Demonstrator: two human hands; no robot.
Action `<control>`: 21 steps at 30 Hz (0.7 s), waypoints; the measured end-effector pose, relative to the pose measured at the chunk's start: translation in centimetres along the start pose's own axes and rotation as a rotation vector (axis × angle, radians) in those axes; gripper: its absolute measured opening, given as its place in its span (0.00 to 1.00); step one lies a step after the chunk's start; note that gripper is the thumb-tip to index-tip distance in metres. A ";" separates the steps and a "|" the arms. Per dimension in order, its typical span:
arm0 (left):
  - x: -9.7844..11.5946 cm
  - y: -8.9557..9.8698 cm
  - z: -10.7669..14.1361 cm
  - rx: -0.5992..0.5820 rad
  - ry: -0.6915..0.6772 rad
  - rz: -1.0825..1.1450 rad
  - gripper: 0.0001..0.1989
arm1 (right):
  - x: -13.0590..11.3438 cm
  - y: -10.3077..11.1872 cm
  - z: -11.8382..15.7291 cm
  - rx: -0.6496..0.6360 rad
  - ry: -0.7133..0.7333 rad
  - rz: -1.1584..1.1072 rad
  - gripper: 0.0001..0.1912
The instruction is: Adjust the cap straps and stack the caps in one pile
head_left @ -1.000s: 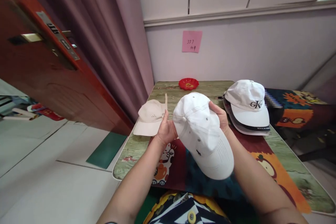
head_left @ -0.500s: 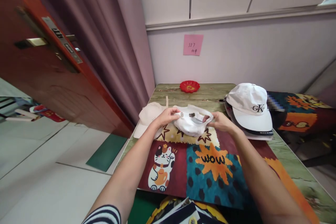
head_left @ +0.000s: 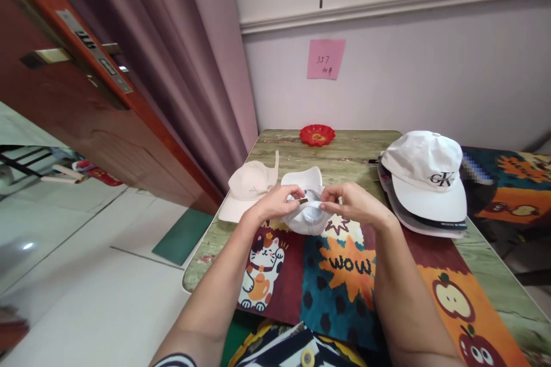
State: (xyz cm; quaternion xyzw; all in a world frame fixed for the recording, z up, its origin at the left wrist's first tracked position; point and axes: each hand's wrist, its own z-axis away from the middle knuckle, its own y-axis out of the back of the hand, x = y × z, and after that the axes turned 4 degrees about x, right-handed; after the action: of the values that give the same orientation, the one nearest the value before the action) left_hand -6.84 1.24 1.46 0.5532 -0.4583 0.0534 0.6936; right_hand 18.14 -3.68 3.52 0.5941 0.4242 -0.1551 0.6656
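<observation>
A white baseball cap [head_left: 306, 225] rests on the patterned mat, its opening and back strap facing up and its brim pointing away from me. My left hand [head_left: 279, 202] pinches the cap's back edge beside a small metal buckle [head_left: 303, 200]. Between the thumb and fingers of my right hand [head_left: 350, 202] is the white strap [head_left: 315, 205] on the other side. To the left lies a cream cap [head_left: 249, 183] with its strap sticking up. A stack of caps, topped by a white cap with dark letters [head_left: 424, 157], sits to the right.
A red scalloped dish [head_left: 317, 135] stands at the back of the wood-patterned table [head_left: 275, 143]. The colourful mat [head_left: 275, 315] covers the front part. A pink note [head_left: 326, 59] is stuck on the wall. A door [head_left: 86, 143] and a curtain [head_left: 202, 57] are at left.
The white cap has been turned, so its brim now points away and its opening shows. My right hand has moved left, closer to my left hand, onto the strap. The view has shifted slightly.
</observation>
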 end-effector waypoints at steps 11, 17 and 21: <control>1.6 -0.5 -1.3 0.208 0.007 0.035 0.08 | -0.9 -1.0 -0.4 0.141 0.079 0.020 0.10; 2.3 -0.7 -1.1 0.207 0.017 0.363 0.13 | -0.5 -0.4 0.1 0.300 -0.002 0.077 0.14; 2.3 -0.8 -0.6 0.255 0.067 0.446 0.17 | 0.9 0.2 0.5 0.340 -0.039 -0.278 0.11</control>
State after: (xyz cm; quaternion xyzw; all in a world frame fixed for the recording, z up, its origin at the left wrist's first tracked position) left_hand -4.68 0.38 2.51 0.5195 -0.5353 0.2807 0.6039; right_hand 19.03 -3.84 2.90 0.6305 0.4570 -0.3260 0.5361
